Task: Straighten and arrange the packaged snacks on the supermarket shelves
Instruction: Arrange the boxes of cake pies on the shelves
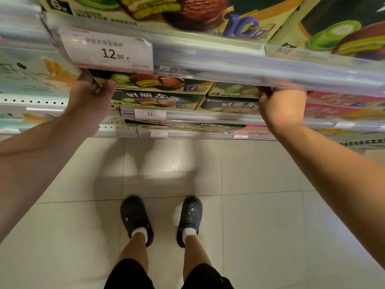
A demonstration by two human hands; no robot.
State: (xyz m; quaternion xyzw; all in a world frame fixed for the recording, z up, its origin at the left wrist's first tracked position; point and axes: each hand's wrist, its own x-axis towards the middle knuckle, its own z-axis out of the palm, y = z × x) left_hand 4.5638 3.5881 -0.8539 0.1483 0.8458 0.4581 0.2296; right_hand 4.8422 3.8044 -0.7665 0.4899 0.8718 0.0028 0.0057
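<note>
Green matcha pie boxes (158, 82) lie in a row on the second shelf, just under the top shelf's clear price rail (208, 59). My left hand (87, 101) grips the left end of that row, thumb on the front face of the leftmost box. My right hand (281, 105) reaches in at the right end of the green boxes, its fingers hidden behind the rail. More matching boxes (187, 9) stand on the top shelf, and others (158, 100) fill the shelf below.
A 12.50 price tag (108, 51) hangs on the top rail. Pale boxes with yellow print (37, 74) sit left, red boxes (341, 105) right. Lower shelf edges (187, 115) jut forward. My feet in dark clogs (162, 220) stand on the tiled floor (260, 184).
</note>
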